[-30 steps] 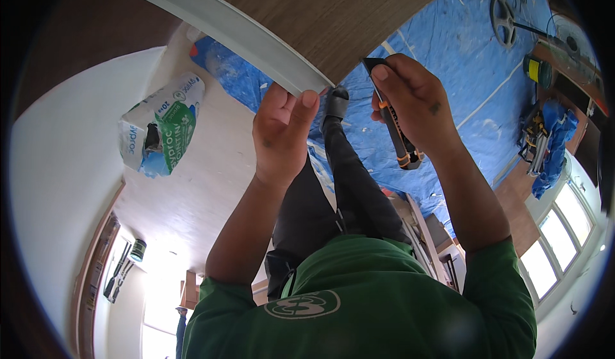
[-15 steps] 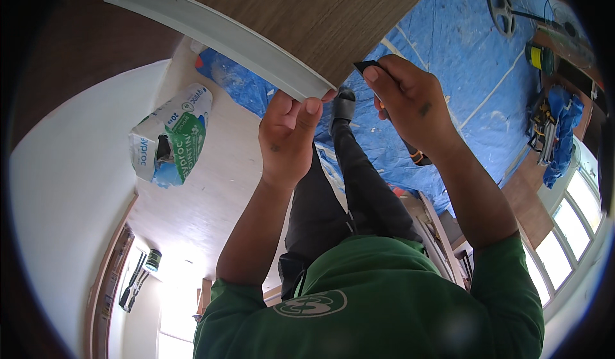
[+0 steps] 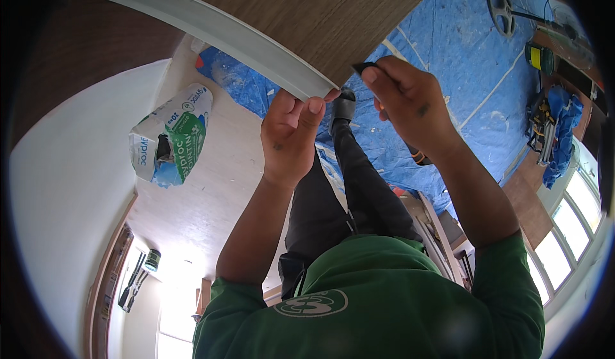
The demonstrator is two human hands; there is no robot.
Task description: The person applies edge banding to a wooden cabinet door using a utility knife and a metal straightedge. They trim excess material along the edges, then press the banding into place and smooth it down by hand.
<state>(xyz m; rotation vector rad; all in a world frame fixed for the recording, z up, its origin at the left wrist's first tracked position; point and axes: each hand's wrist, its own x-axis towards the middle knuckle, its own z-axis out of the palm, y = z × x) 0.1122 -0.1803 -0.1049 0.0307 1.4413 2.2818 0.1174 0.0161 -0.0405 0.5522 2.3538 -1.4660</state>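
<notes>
A long pale grey channel strip (image 3: 224, 39) runs along the near edge of a brown wood-grain panel (image 3: 320, 16). My left hand (image 3: 287, 135) pinches the strip's near end, thumb in front and fingertips showing behind at the panel's corner. In my right hand (image 3: 413, 106) is a utility knife (image 3: 366, 68), its dark blade pointing left toward the panel's right edge, close to the corner. Most of the handle is hidden in my palm; a black and orange end (image 3: 418, 156) shows below it. Whether the blade touches the panel I cannot tell.
Blue sheeting (image 3: 487, 71) covers the floor at right. An opened white and green bag (image 3: 172, 138) stands at left beside a white wall (image 3: 77, 160). A black tub with a yellow label (image 3: 540, 58) and tools in blue cloth (image 3: 551, 125) lie far right.
The knife blade has dipped slightly and tilted, its tip a little further left. My left hand and the strip's end have shifted very slightly right.
</notes>
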